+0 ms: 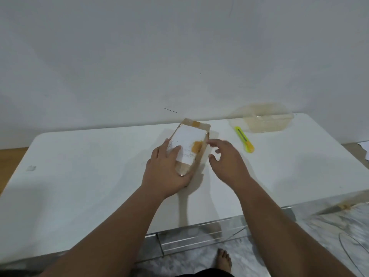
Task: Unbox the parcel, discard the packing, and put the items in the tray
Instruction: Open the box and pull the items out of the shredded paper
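Observation:
A small brown cardboard parcel [191,144] with a white label and orange tape patches lies on the white table [89,176]. My left hand [166,170] grips its near end, fingers along the left side and thumb on top of the label. My right hand [225,158] hovers just right of the parcel with fingers spread and relaxed, holding nothing. A clear plastic tray [263,120] sits at the back right of the table. A yellow-green box cutter [244,139] lies between the parcel and the tray.
A white wall rises close behind the table. The table's front edge runs below my forearms, with a metal frame [199,236] and marbled floor beneath. My bare foot [224,260] stands on the floor. A wire loop lies at the lower right.

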